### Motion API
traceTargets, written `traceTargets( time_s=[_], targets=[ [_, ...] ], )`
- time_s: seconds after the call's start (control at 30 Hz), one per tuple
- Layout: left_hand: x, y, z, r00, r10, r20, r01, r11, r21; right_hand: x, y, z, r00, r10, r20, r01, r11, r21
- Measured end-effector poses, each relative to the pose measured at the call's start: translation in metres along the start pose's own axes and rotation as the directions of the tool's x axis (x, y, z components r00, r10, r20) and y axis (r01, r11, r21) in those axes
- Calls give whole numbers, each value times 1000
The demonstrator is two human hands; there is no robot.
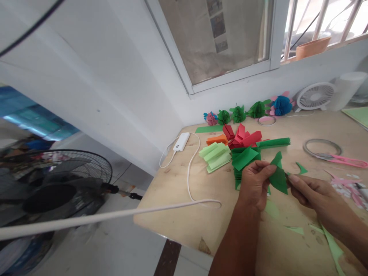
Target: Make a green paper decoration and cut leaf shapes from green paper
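My left hand (254, 184) clamps a green paper triangle (278, 178) over the bench (172, 207), tip up, long axis near upright; right hand (317, 195) pinches its right edge. Folded red paper (243, 138) lies just ahead. A terracotta pot (312, 48) sits behind the window bars (352, 19), contents hidden.
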State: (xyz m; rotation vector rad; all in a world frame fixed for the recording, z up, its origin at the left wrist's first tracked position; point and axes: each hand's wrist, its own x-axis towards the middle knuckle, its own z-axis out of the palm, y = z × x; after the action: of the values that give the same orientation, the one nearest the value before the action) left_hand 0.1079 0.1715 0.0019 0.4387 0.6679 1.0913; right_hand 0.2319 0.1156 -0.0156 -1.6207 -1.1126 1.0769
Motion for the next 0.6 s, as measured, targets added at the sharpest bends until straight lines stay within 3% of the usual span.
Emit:
traceTargets(
  time_s=[0.6],
  targets=[
    [1,-5,-3,998,-47,35,49,996,-73,-2,-7,1,999,-6,-43,5,1000,-30]
  ],
)
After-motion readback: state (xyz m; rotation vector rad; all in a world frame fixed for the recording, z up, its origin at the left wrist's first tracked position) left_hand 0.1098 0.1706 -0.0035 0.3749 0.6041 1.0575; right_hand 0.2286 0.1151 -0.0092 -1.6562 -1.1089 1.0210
